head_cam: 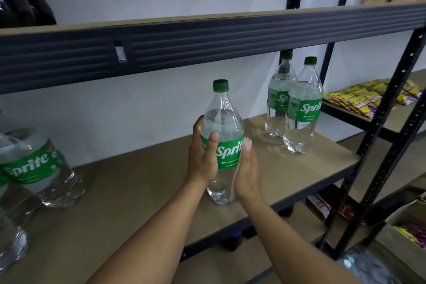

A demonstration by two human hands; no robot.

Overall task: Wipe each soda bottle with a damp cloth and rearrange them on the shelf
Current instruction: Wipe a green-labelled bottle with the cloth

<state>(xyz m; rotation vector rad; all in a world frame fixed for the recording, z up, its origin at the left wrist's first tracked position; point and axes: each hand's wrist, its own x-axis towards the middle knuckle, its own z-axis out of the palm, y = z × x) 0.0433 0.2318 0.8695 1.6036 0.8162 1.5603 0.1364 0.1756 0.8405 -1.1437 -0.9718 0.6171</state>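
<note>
**Sprite bottle being held between both hands at the shelf**

The left hand is gripping the bottle around its green label. Its thumb is lying across the front and the fingers are curling round the far side. The right hand is pressing against the bottle's right side with straight, flat fingers, closing on nothing. A pale cloth is showing as a thin edge between that palm and the plastic; most of it is hiding behind the hand.

The bottle is standing upright with its green cap on top. Its base is sitting over the near edge of the shelf, about mid-width; whether it is touching the board cannot be told.

Far to the right on the same board, a pair of bottles is standing upright. The two are touching or nearly so, one a little behind the other, well apart from the bottle in hand. At the left edge, more bottles are standing close together, looking tilted and warped by the wide lens.

A dark beam is running across above, carrying the upper board. Right of the uprights, yellow snack packets are lying on a neighbouring rack. A cardboard box is sitting lower down at the near right.
</note>
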